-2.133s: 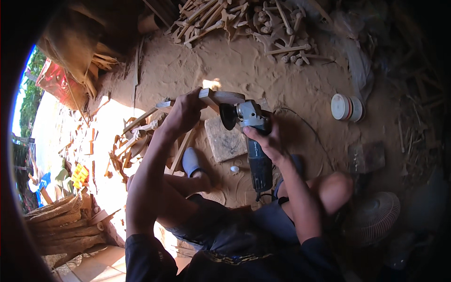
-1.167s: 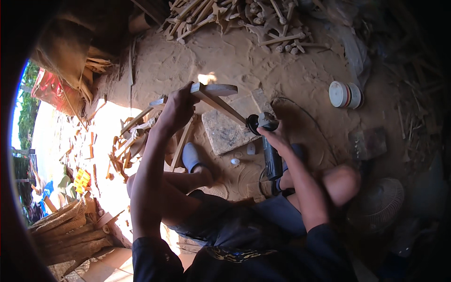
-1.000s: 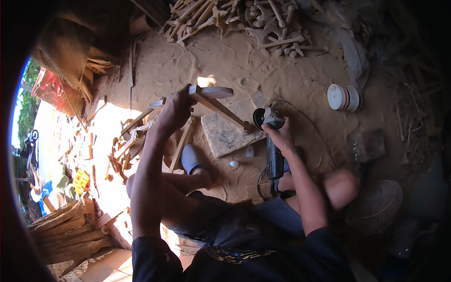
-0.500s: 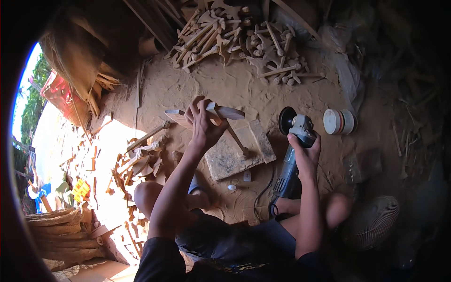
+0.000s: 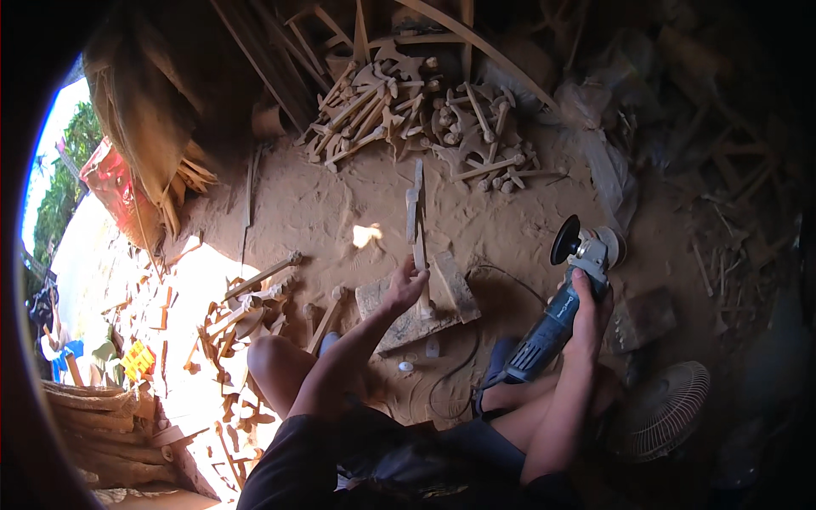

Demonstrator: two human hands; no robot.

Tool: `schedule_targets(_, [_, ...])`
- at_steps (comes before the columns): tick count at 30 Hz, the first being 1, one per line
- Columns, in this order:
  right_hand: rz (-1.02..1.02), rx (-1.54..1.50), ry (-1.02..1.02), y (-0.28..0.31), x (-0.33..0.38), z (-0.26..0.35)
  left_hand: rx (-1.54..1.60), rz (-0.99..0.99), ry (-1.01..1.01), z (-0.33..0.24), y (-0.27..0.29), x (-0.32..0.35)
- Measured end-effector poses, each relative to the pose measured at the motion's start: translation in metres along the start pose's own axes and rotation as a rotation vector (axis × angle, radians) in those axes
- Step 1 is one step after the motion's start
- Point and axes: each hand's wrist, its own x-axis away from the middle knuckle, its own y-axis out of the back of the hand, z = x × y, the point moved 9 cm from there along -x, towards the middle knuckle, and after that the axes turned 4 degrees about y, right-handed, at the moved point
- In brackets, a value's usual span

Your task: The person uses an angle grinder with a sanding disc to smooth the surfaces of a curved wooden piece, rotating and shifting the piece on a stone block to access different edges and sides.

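Note:
My left hand (image 5: 405, 287) grips a long carved wooden piece (image 5: 416, 212) near its lower end and holds it upright, its top pointing away from me. The piece stands over a flat wooden block (image 5: 449, 289) on the sawdust floor. My right hand (image 5: 588, 299) holds a blue angle grinder (image 5: 561, 306) by its body, off to the right of the block. The grinder's black disc (image 5: 565, 240) points up and left, well apart from the wood. Its cable (image 5: 463, 365) runs down across the floor between my legs.
A heap of carved wooden pieces (image 5: 408, 119) lies at the back. More wooden scraps (image 5: 246, 314) lie in the sun at the left. A round fan guard (image 5: 663, 410) sits by my right leg. Dark clutter fills the right side.
The left hand has turned the wooden piece from lying across to standing upright. The right hand has carried the grinder off the wood, to the right. The view has tilted toward the far heap.

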Motion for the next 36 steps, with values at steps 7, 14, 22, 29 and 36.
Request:
schedule_targets(7, [-0.064,0.044,0.07,0.03,0.001,0.0,0.694,-0.077,0.545,0.049,0.002,0.029])
schedule_targets(14, [-0.086,0.11,0.083,0.047,-0.008,-0.014,0.086,0.135,0.755,0.099,0.028,0.068])
schedule_targets(22, [0.018,-0.019,-0.055,0.003,0.011,-0.013,-1.051,0.01,0.378,0.119,0.062,0.088])
schedule_targets(29, [-0.029,0.075,-0.047,0.026,0.004,-0.018,-0.238,0.512,0.656,0.123,-0.111,0.156])
schedule_targets(36, [-0.001,0.007,-0.049,-0.001,0.009,-0.014,1.298,-0.231,0.745,0.233,-0.068,0.139])
